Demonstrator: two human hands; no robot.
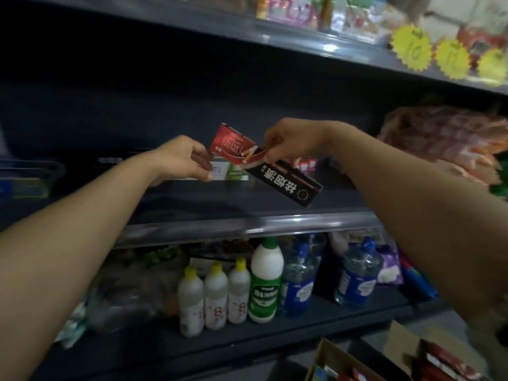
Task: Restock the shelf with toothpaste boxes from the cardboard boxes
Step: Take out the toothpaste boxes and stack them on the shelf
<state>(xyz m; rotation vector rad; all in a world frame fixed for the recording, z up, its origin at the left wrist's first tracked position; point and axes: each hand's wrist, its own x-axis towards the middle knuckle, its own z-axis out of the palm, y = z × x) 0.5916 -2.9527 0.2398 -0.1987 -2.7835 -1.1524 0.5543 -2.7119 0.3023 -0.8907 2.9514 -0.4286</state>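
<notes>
Both hands hold one long toothpaste box (286, 182), red at its upper-left end and black with white characters at its lower-right end, tilted above the dark middle shelf (247, 224). My left hand (187, 158) pinches the red end's corner. My right hand (288, 141) grips the box near its middle from above. Behind it, at the back of the shelf, lie white-and-green toothpaste boxes (231, 173) and small red-and-white ones (308, 164). An open cardboard box (330, 358) at the bottom right holds red packs (445, 358).
The lower shelf carries white bottles with yellow caps (214, 295), a green-labelled bottle (265, 284) and blue-capped bottles (357, 273). Yellow starburst price tags (412, 48) hang on the top shelf edge. Bagged pink goods (445, 136) fill the shelf's right end.
</notes>
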